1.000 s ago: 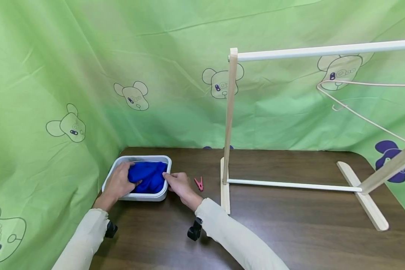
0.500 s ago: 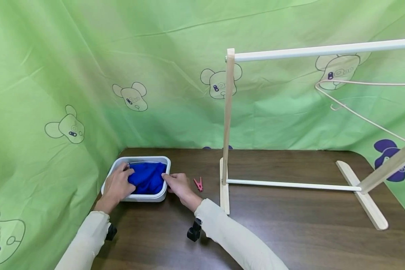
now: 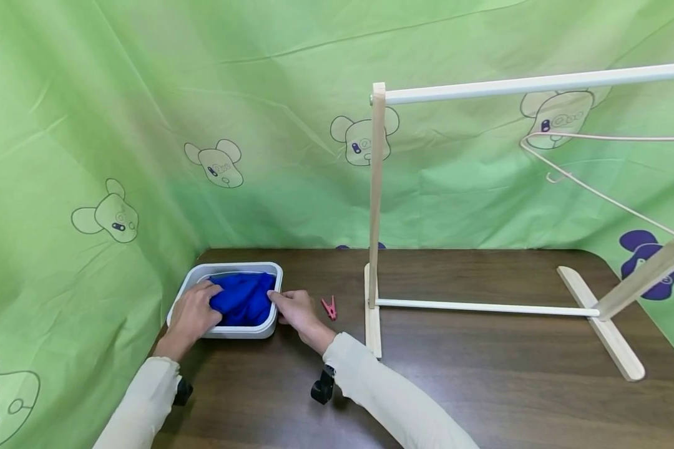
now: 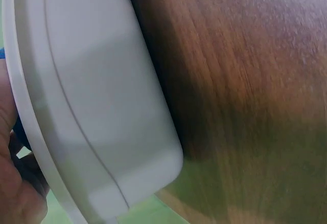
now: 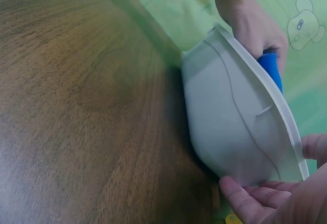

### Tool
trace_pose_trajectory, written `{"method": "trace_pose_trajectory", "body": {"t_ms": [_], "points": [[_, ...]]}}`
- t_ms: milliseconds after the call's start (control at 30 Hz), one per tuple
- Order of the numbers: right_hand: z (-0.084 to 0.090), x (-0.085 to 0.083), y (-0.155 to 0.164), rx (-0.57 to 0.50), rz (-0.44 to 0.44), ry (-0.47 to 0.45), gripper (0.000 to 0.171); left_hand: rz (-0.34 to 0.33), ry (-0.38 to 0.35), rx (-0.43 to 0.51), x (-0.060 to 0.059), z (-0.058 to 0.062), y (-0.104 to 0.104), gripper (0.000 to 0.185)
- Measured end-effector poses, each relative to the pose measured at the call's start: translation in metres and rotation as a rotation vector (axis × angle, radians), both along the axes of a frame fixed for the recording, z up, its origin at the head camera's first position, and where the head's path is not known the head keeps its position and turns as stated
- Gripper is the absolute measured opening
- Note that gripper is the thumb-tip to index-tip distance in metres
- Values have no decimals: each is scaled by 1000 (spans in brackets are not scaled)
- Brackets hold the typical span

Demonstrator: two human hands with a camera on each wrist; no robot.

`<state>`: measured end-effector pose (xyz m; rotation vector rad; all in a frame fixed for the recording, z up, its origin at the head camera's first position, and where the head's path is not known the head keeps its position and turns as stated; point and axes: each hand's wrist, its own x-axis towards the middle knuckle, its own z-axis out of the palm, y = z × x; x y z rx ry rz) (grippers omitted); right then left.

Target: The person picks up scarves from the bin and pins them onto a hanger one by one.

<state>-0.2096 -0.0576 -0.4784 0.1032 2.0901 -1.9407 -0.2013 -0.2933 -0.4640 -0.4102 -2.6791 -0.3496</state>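
A white plastic basin stands on the table at the left, with blue cloth bunched inside. My left hand reaches over the basin's near left corner. Seen from the right wrist, that left hand curls its fingers on the blue cloth just inside the rim. My right hand grips the basin's right side. In the right wrist view its thumb is over the rim, and the fingers are under the wall. The left wrist view mostly shows the basin's outer wall.
A pink clothespin lies right of my right hand. Beyond it stands a wooden rack with white bars. A pale pink hanger shows at the upper right. Green printed fabric encloses the back and left of the brown table.
My left hand has shifted slightly left and toward me, its thumb now tucked down, so more of the cloth's left part shows. My right hand keeps its grip on the basin.
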Motion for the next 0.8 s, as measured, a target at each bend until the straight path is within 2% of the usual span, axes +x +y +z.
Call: {"method": "trace_pose_trajectory", "body": {"t_ms": [167,367,467,667,800], "points": [[0,1,1,-11,1,-17,41,-35,38,25,1,-1,-3,38],[-2,3,2,-30,10,-37,41,-67,178,-3,2,-7,-2,30],[-2,3,2,-37,15,-36,41,-62,221,2,2,-10,-2,28],[-1,3,2,-56,17,-35,41,-26,208,39,5,-9,-1,30],[0,2,2,-49,15,-39,42,-29,219,45,5,-7,-1,35]]}}
